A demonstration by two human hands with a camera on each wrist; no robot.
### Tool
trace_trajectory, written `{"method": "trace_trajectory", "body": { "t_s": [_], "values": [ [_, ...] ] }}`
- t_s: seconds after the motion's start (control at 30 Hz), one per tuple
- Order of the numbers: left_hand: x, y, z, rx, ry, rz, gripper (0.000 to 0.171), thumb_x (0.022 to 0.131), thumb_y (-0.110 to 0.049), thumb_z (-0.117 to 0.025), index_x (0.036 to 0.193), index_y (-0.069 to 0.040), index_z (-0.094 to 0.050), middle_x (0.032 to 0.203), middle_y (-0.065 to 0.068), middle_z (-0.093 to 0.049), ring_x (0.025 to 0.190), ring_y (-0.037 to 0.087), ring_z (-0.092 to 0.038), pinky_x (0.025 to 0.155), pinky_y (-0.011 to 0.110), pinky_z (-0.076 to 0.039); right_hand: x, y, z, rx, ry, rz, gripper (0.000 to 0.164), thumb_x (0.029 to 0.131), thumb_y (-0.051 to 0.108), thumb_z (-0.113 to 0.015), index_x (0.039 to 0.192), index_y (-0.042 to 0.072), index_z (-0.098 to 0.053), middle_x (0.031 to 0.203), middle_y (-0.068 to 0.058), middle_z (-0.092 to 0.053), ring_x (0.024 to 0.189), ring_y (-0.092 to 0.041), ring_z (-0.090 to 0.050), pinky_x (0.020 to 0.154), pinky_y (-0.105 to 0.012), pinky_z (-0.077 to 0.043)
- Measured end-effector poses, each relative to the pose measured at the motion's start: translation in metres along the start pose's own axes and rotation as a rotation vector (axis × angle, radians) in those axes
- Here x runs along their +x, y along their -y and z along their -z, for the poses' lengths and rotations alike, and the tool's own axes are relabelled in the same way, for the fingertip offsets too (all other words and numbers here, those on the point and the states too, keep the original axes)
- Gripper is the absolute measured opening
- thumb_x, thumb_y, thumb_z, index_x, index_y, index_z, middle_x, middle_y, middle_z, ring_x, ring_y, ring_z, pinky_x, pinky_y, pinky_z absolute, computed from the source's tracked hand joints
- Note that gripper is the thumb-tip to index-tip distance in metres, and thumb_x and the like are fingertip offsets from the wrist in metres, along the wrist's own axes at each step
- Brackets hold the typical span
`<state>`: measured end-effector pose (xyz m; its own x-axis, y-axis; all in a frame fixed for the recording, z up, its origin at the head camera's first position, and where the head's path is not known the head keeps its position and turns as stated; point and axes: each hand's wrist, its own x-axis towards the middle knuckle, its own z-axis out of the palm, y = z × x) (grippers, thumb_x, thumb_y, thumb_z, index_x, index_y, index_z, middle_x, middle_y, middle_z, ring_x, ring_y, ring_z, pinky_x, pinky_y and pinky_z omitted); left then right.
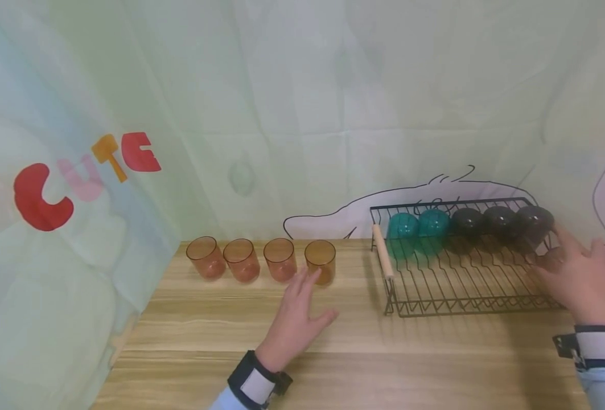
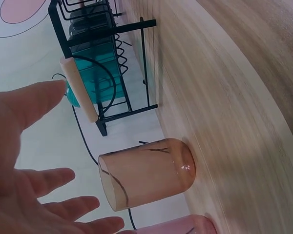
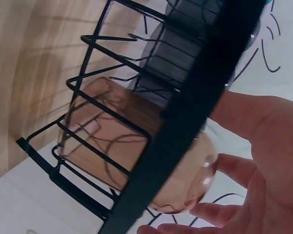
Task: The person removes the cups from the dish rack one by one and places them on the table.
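Behind everything, pale backdrop cloth (image 1: 292, 102); before it, wood-grain table (image 1: 425, 364). On the table's right side, black wire rack (image 1: 466, 312). Right hand (image 1: 586, 279) at the rack's right end, thumb and fingers gripping the rounded base of a brown-tinted tumbler (image 3: 191, 168), which sits mouth down among the wires. Left hand (image 1: 294, 327): fingers spread, holding nothing, just beside an upright amber tumbler (image 1: 320, 256) on the table. Left of that, three pink tumblers (image 1: 243, 267), upright, in line. Rack's back row: three dark tumblers (image 1: 498, 223), two teal tumblers (image 1: 433, 223), bases up.
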<state>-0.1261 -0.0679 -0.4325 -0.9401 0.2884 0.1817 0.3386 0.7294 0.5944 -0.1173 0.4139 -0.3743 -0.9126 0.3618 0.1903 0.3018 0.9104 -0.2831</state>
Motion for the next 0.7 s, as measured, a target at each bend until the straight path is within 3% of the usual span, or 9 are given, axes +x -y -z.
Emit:
{"method": "trace_trajectory", "body": {
  "t_s": [0.23, 0.33, 0.43, 0.47, 0.6, 0.7],
  "values": [
    [0.0, 0.0, 0.001, 0.0, 0.053, 0.021, 0.087, 0.079, -0.062, -0.06, 0.148, -0.02, -0.027, 0.157, 0.011, -0.013, 0.143, 0.032, -0.018, 0.109, 0.057, -0.03, 0.003, -0.006, -0.007, 0.012, 0.029, -0.018, 0.094, 0.078, 0.035, -0.068, 0.15, 0.015, -0.012, 0.143, -0.04, -0.018, 0.119, -0.065, -0.023, 0.08, -0.079, -0.029],
    [-0.001, -0.001, 0.002, 0.004, 0.066, 0.031, 0.087, 0.079, -0.062, -0.06, 0.147, -0.019, -0.028, 0.157, 0.011, -0.014, 0.143, 0.032, -0.018, 0.109, 0.057, -0.029, 0.006, -0.007, -0.01, 0.022, -0.003, 0.031, 0.063, 0.077, 0.027, -0.068, 0.133, 0.007, -0.049, 0.152, -0.022, -0.019, 0.12, -0.061, -0.029, 0.084, -0.075, -0.03],
    [0.0, -0.001, 0.003, 0.006, 0.067, 0.033, 0.087, 0.079, -0.061, -0.061, 0.147, -0.019, -0.029, 0.157, 0.011, -0.015, 0.143, 0.033, -0.017, 0.109, 0.057, -0.029, 0.008, -0.008, -0.011, 0.046, -0.031, 0.074, 0.032, 0.076, 0.022, -0.068, 0.101, 0.002, -0.067, 0.154, -0.01, -0.02, 0.12, -0.058, -0.033, 0.088, -0.073, -0.031],
    [0.0, -0.001, 0.003, 0.007, 0.065, 0.031, 0.086, 0.079, -0.061, -0.061, 0.147, -0.019, -0.029, 0.157, 0.011, -0.015, 0.143, 0.033, -0.017, 0.109, 0.057, -0.029, 0.008, -0.008, -0.012, 0.048, -0.044, 0.102, 0.022, 0.076, 0.019, -0.068, 0.09, 0.002, -0.069, 0.153, -0.01, -0.024, 0.118, -0.057, -0.037, 0.088, -0.072, -0.032],
    [0.0, -0.002, 0.004, 0.011, 0.056, 0.024, 0.085, 0.079, -0.059, -0.062, 0.147, -0.018, -0.03, 0.156, 0.012, -0.017, 0.142, 0.033, -0.02, 0.11, 0.056, -0.029, 0.007, -0.005, -0.011, 0.054, -0.069, 0.166, 0.014, 0.075, 0.016, -0.068, 0.081, 0.004, -0.071, 0.146, -0.019, -0.035, 0.11, -0.055, -0.045, 0.086, -0.069, -0.036],
    [-0.001, -0.002, 0.005, 0.014, 0.053, 0.025, 0.085, 0.079, -0.057, -0.063, 0.147, -0.018, -0.03, 0.156, 0.012, -0.018, 0.142, 0.033, -0.021, 0.11, 0.055, -0.03, 0.005, -0.001, -0.008, 0.058, -0.084, 0.191, 0.013, 0.075, 0.014, -0.068, 0.081, 0.003, -0.07, 0.146, -0.019, -0.036, 0.108, -0.053, -0.046, 0.085, -0.067, -0.038]
  ]
}}
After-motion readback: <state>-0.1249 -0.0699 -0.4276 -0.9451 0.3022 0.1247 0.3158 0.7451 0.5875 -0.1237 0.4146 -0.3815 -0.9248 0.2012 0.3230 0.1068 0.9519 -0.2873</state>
